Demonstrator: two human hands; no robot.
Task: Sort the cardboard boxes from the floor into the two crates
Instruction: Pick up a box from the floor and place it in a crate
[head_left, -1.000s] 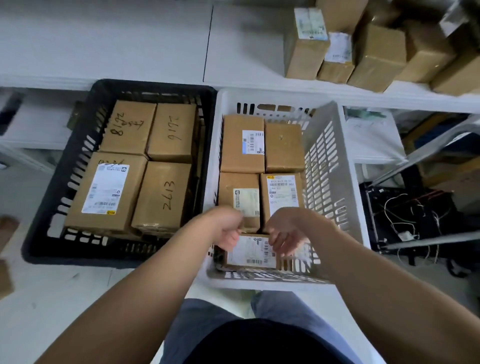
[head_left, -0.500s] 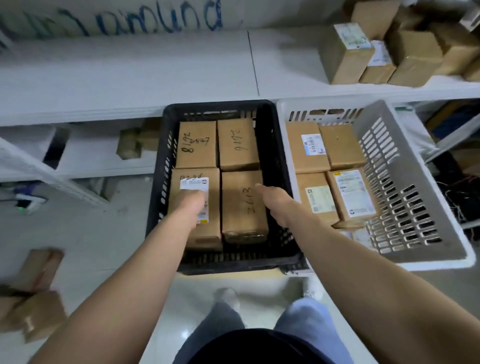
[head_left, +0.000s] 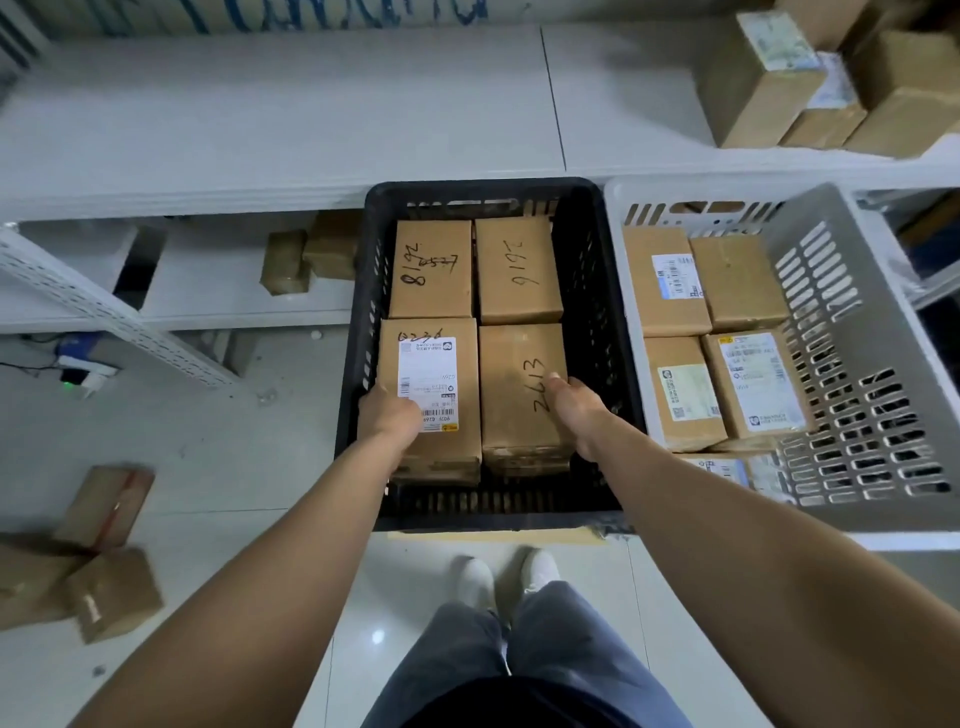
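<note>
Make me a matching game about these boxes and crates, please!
1. box marked 2613
2. red-taped box
3. white crate
4. left hand

A. on the floor
B. on the white-labelled box
C. right of the black crate
D. under the right hand

Pairs: 1-D, 2-A, 3-C, 4-B

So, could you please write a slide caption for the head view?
Left hand grips the labelled box and right hand the box marked 2613 in the black crate.
</note>
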